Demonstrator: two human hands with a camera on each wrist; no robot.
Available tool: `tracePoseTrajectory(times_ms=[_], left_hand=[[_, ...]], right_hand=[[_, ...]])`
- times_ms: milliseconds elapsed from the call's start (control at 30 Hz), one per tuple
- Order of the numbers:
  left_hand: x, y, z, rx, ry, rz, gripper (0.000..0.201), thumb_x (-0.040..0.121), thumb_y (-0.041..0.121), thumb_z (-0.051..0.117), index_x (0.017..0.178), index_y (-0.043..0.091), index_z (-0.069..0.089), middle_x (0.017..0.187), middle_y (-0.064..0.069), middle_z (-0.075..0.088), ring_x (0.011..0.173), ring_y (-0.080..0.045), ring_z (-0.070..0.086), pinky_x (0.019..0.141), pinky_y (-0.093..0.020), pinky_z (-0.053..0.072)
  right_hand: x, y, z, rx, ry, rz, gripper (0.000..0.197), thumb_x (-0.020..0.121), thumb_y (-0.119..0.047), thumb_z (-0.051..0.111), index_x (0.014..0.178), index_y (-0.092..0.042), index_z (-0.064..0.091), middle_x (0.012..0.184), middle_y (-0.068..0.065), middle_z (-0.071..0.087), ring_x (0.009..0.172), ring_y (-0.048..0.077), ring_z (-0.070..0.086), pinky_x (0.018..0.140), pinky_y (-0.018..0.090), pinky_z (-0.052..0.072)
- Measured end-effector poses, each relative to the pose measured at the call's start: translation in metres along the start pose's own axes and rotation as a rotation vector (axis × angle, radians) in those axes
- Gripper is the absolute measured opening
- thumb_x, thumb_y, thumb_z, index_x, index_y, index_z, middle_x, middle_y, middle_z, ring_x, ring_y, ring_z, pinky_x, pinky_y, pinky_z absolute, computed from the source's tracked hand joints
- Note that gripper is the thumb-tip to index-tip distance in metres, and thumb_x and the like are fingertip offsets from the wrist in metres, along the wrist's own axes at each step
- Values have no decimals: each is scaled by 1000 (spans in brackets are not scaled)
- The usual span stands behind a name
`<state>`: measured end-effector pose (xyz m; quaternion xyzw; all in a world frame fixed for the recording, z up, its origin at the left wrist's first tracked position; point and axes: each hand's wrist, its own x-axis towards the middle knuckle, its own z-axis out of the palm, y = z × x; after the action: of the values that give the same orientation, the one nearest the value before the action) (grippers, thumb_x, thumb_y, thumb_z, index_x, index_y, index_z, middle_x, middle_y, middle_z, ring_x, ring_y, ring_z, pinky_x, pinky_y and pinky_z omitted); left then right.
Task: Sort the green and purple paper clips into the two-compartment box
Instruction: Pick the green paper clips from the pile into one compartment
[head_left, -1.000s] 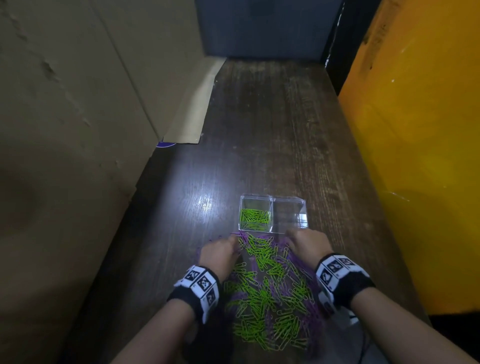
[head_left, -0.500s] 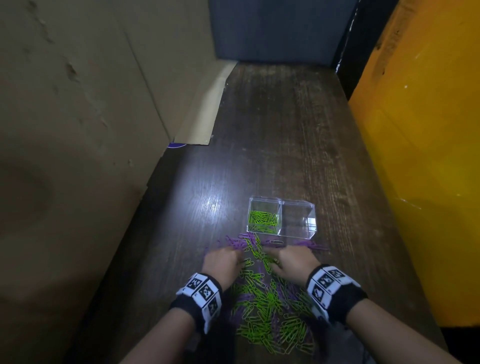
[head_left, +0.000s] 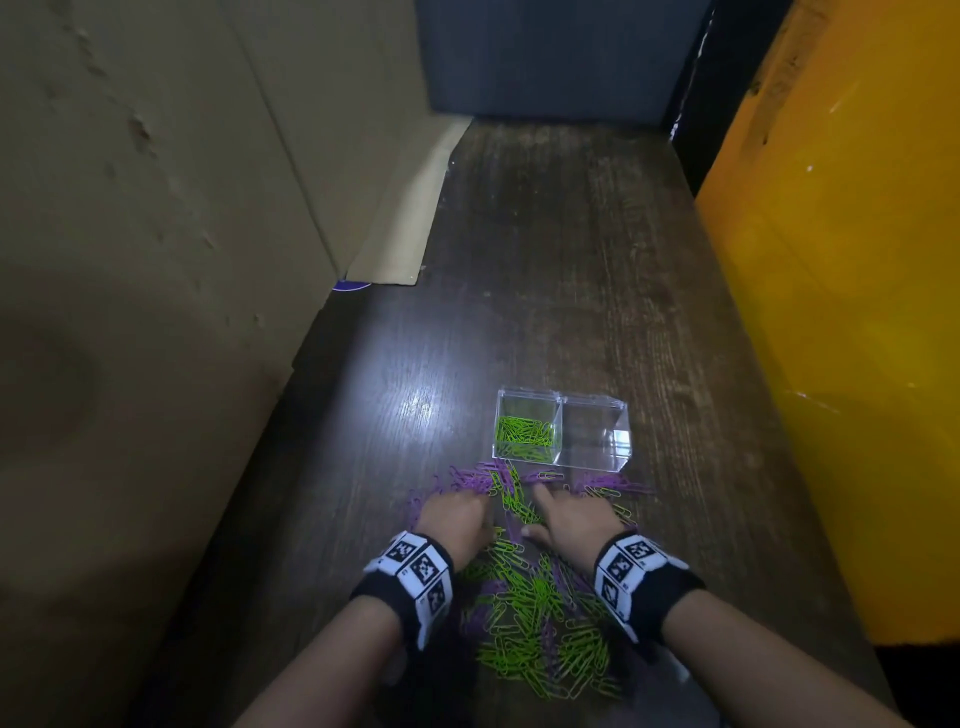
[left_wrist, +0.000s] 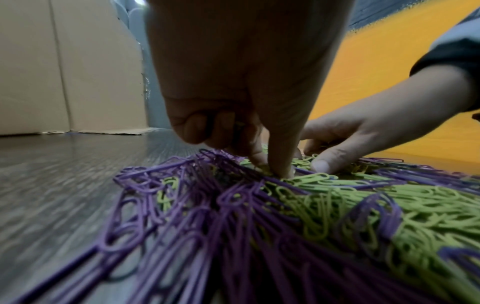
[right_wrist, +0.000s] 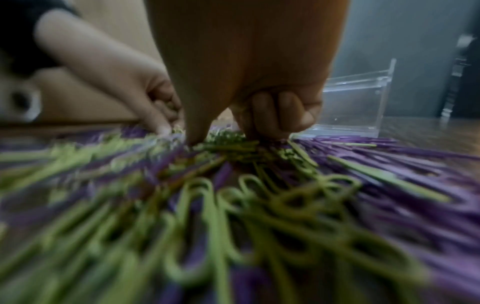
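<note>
A clear two-compartment box stands on the dark table. Its left compartment holds green paper clips; its right compartment shows none. In front of it lies a mixed pile of green clips and purple clips. My left hand sits on the pile's left, thumb and forefinger pinching into green clips, the other fingers curled with a bit of green between them. My right hand is close beside it, its thumb and curled fingers down on green clips.
Cardboard sheets wall the left side, with a flap lying on the table. An orange panel stands along the right and a dark panel at the back. The bare tabletop stretches beyond the box.
Both hands have drawn back from the box front toward me and come together over the middle of the pile. The box has stayed put.
</note>
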<state>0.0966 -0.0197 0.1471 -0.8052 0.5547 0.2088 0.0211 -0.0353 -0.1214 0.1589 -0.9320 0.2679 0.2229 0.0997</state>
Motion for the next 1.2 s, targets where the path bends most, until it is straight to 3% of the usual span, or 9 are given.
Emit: tracePoseTrajectory(times_ms=[267, 500, 633, 700, 767, 900, 967, 1067, 1200], left_hand=[[-5, -14, -10, -532, 52, -68, 12, 91, 23, 54, 81, 20, 48, 84, 2, 55, 81, -18, 55, 70, -23, 38], [0, -27, -5, -921, 132, -197, 27, 85, 12, 62, 67, 25, 47, 70, 9, 51, 77, -15, 49, 75, -25, 37], [2, -27, 0, -962, 83, -194, 28, 80, 21, 70, 63, 22, 48, 62, 7, 51, 59, -8, 45, 63, -24, 37], [2, -25, 2, -961, 79, -196, 30, 79, 24, 72, 62, 21, 47, 61, 7, 52, 57, -8, 44, 60, -23, 36], [4, -25, 4, -977, 92, -201, 30, 78, 25, 72, 63, 20, 47, 62, 5, 53, 59, -10, 46, 62, -24, 39], [1, -22, -2, -1044, 92, -142, 13, 90, 16, 58, 77, 20, 58, 65, 5, 56, 62, -6, 51, 72, -24, 42], [0, -22, -4, -1063, 65, -157, 20, 96, 10, 44, 88, 14, 62, 61, 4, 51, 58, -4, 47, 64, -18, 37], [-3, -27, -2, -1104, 11, -220, 33, 97, 7, 32, 76, 18, 55, 59, 0, 42, 51, -13, 34, 52, -25, 26], [-11, -23, -3, -893, 68, -258, 23, 98, 28, 39, 82, 17, 51, 77, -2, 51, 73, -16, 47, 67, -27, 36]], right_hand=[[-5, 0, -3, -69, -26, -52, 28, 97, -8, 30, 124, -2, 36, 124, 17, 55, 109, 32, 59, 82, 42, 47], [-12, 23, -2, 736, 124, 83, 37, 96, -14, 43, 133, -13, 36, 84, 1, 60, 75, 18, 57, 67, 28, 43], [-11, 34, -2, 906, 91, 117, 40, 94, -9, 48, 134, -2, 44, 121, 18, 61, 112, 29, 59, 93, 31, 46], [-11, 38, -4, 1049, 107, 169, 20, 95, -5, 46, 103, -2, 63, 83, -2, 71, 73, 7, 65, 61, 13, 46], [-16, 39, -8, 1333, 100, 236, 29, 95, -1, 39, 74, -8, 58, 38, -11, 53, 33, -3, 41, 35, 10, 28], [-18, 44, -5, 1797, -68, 264, 35, 95, -17, 32, 62, -14, 39, 42, -6, 40, 29, 4, 27, 33, 12, 16], [-20, 44, -5, 1786, -64, 275, 34, 97, -21, 37, 63, -16, 37, 42, -6, 39, 29, 4, 28, 33, 12, 16], [-25, 41, -4, 1706, -11, 253, 29, 96, -12, 41, 67, -15, 38, 40, -9, 38, 28, 2, 27, 33, 10, 16], [-27, 40, -1, 1789, 28, 262, 26, 92, -3, 30, 69, -12, 41, 43, -3, 41, 28, 5, 30, 31, 12, 18]])
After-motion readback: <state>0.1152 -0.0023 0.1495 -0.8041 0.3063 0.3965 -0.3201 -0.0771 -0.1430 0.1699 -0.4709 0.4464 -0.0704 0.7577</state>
